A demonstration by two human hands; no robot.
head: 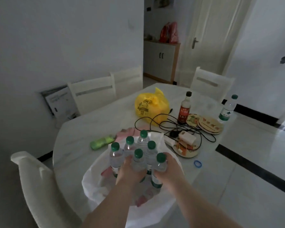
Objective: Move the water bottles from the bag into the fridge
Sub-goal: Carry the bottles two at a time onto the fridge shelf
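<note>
Water bottles point(117, 157) — upright between left grip point(132, 171) and right grip point(170, 170).

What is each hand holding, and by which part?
The left hand grips a water bottle by its upper body; the right hand grips the neighbouring bottle the same way.

Bag point(89, 181) rim slumped low; water bottles point(138, 153) stand clear above it, packed tight, caps nearly touching. Left hand point(130, 171) and right hand point(169, 168) fill near side of cluster. Just behind bag: tangled black cable point(155, 119), white plug block point(187, 137), patterned round disc point(187, 153). Green pack point(102, 142) near bag's far left. Chair back point(36, 178) crowds near-left edge. Bare surface point(79, 125) left of bag. Bare strip to right, blue ring point(197, 164) lying there.
</note>
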